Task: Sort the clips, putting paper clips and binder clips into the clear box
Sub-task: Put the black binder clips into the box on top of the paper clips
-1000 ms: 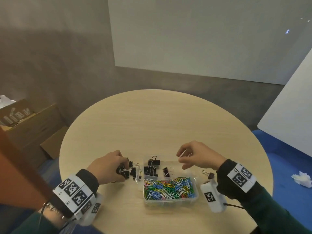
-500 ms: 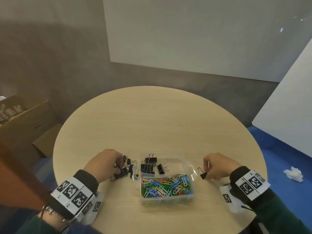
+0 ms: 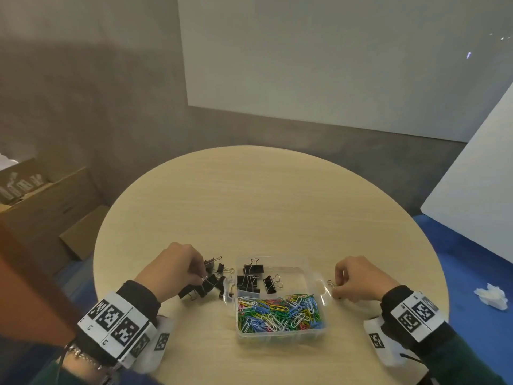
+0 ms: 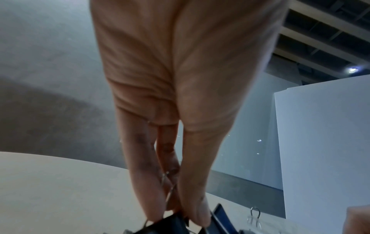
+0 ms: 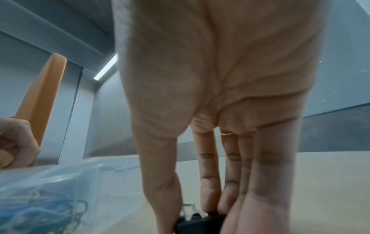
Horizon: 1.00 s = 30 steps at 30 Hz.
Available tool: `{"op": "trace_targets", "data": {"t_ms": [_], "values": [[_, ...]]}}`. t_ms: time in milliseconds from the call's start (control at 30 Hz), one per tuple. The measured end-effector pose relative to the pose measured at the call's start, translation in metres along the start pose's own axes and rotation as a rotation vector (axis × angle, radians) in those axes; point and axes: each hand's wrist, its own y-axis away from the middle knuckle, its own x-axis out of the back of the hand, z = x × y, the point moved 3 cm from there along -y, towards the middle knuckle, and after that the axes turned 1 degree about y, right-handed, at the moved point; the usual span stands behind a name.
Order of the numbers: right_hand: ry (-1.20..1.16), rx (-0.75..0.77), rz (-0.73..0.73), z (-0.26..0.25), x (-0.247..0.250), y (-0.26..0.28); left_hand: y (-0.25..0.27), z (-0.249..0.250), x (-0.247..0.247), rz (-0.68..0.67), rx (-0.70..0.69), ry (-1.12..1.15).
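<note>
I see a round wooden table (image 3: pixel 249 195) against a grey wall. The clear box (image 3: pixel 280 336) sits at its 6 o'clock edge — coloured paper clips (image 3: pixel 277 311) in the near half, black binder clips (image 3: pixel 251 276) in the far. At its 9 o'clock, my left hand (image 3: pixel 172 269) pinches a clip in a loose pile (image 3: pixel 208 284). At 3 o'clock, my right hand (image 3: pixel 358 279) grips one small binder clip (image 5: pixel 200 221).

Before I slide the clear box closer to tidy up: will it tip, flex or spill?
The clear box is low and wide, so it probably won't tip. Its thin plastic walls may flex slightly. It is lidless, and the paper clips heaped near the rim might spill if jerked.
</note>
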Motion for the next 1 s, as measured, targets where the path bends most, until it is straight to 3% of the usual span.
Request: {"op": "trace_targets", "data": {"t_ms": [200, 267, 533, 800, 1000], "values": [[-0.104, 0.181, 0.365, -0.018, 0.023, 0.009, 0.002, 0.0, 0.005, -0.004, -0.021, 0.038], [-0.156, 0.248, 0.414, -0.032, 0.024, 0.015, 0.002, 0.001, 0.005, -0.004, -0.027, 0.037], [-0.271, 0.254, 0.234, -0.056, 0.008, 0.022, 0.005, 0.006, 0.008, 0.013, -0.049, 0.046], [0.015, 0.255, 0.208, -0.045, 0.006, 0.021, 0.008, 0.013, 0.015, 0.065, -0.086, 0.032], [0.009, 0.237, 0.095, -0.045, 0.0, 0.02, 0.015, 0.034, 0.021, 0.147, -0.19, 0.069]]}}
